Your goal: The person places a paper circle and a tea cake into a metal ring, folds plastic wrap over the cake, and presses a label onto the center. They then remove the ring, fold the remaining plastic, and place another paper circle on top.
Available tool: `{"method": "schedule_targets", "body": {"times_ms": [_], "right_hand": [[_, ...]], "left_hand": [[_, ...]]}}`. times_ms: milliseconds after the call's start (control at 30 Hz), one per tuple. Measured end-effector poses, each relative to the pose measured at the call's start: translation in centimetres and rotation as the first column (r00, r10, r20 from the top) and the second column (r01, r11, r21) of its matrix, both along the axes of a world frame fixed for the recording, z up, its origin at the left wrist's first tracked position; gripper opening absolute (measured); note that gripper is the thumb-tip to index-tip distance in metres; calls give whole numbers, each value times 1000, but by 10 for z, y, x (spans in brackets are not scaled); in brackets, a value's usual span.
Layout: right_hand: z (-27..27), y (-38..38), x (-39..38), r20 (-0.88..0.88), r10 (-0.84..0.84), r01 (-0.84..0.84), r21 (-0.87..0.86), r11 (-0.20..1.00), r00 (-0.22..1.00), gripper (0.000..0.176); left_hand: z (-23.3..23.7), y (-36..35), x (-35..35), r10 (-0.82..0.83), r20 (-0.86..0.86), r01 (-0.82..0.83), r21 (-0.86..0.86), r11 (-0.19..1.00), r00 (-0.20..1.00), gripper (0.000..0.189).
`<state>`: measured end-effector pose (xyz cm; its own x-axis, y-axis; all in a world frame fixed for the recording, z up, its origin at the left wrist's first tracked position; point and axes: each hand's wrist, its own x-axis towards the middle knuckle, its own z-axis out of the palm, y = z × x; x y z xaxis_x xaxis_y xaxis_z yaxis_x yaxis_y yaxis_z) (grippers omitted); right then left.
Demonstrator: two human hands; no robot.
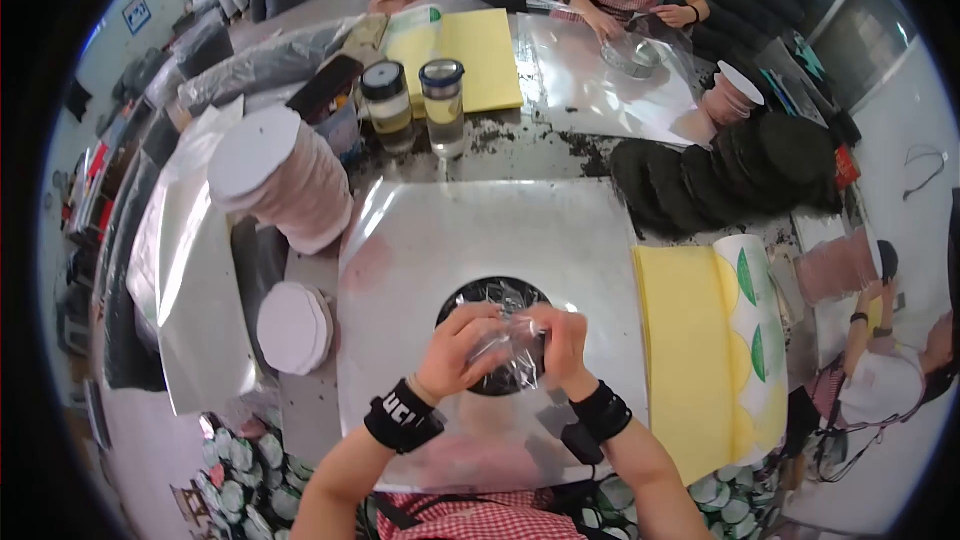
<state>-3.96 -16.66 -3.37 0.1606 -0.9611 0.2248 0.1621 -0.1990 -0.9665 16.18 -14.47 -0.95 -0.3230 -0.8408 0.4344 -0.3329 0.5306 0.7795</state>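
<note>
My left hand (466, 348) and my right hand (562, 342) are both closed, pinching gathered clear plastic film (518, 345) between them. Under the film lies a round black disc (484, 288), with the plastic crinkled over its middle. My hands cover part of its left and right sides. The disc rests on a shiny metal sheet (400, 240), near its front half. Dark bands wrap both of my wrists.
Dark round cakes (720, 175) are piled at the back right. Yellow printed sheets (690, 340) lie to the right. On the left stand a tall stack of white rounds (285, 175) and a shorter stack (295, 328). Two lidded cups (443, 110) stand behind. Co-workers sit opposite and at right.
</note>
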Motion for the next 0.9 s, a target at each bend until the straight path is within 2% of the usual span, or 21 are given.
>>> {"method": "schedule_targets", "body": {"times_ms": [33,67,100,133,167,200,233,267,300,367,433,467,533,567,600,633,667,733,767,833,900], "right_hand": [[7,-2,7,85,-161,153,93,984,983,42],[19,6,11,-137,-169,182,87,979,976,31],[34,15,18,-347,-173,211,74,975,922,21],[39,21,26,-442,-287,164,-296,941,850,3],[39,23,26,-441,-295,169,-302,938,848,3],[37,22,24,-525,-288,106,-348,931,801,3],[32,20,19,-607,-288,46,-382,923,741,5],[25,14,18,-636,-229,-8,-347,938,737,8],[21,15,20,-645,-253,23,-342,939,721,8],[18,17,16,-750,-100,-106,-221,969,654,13],[31,40,2,-569,-124,-45,-273,961,813,18],[34,47,-20,-552,-46,-102,-234,967,833,22],[41,63,-82,-595,-373,138,-403,905,712,18],[50,63,-124,-609,-580,173,-594,785,541,14],[27,70,-185,-734,-574,409,-428,806,364,24],[23,77,-233,-759,-636,569,-463,679,142,32],[5,90,-292,-742,-647,542,-622,565,-177,39],[-7,107,-355,-640,-638,334,-768,546,-429,36],[-7,105,-375,-650,-638,317,-759,569,-412,36],[-19,105,-394,-814,-533,667,-532,522,-232,24],[4,95,-403,-824,-509,661,-529,532,-251,15]], "left_hand": [[-3,0,-8,38,155,-36,-14,999,987,37],[-3,1,-19,170,374,-114,-167,979,912,30],[-4,2,-25,256,489,-171,-213,962,834,27],[-12,3,-26,262,512,-190,-189,963,818,35],[-16,3,-25,266,535,-205,-172,964,802,43],[-7,4,-22,261,532,-193,-180,965,805,43],[9,6,-17,194,395,-166,-104,981,898,54],[20,10,-13,117,242,-114,-24,993,963,66],[22,13,-12,59,396,-58,-16,998,916,81],[1,14,-20,121,639,-111,-56,992,759,77],[-6,12,-22,113,682,-93,-65,993,723,76],[-5,13,-24,110,677,-97,-56,994,728,74],[2,12,-26,78,697,-92,-17,996,713,75],[4,12,-26,60,705,-92,7,996,707,75],[5,12,-26,63,702,-92,4,996,709,75],[5,13,-26,43,707,-83,23,996,706,75],[7,11,-25,29,711,-80,38,996,702,75],[10,7,-25,39,713,-94,38,995,700,75],[10,11,-26,20,722,-87,56,995,692,75],[7,10,-26,31,716,-88,43,995,698,76],[7,11,-26,33,727,-83,33,996,685,75]]}}
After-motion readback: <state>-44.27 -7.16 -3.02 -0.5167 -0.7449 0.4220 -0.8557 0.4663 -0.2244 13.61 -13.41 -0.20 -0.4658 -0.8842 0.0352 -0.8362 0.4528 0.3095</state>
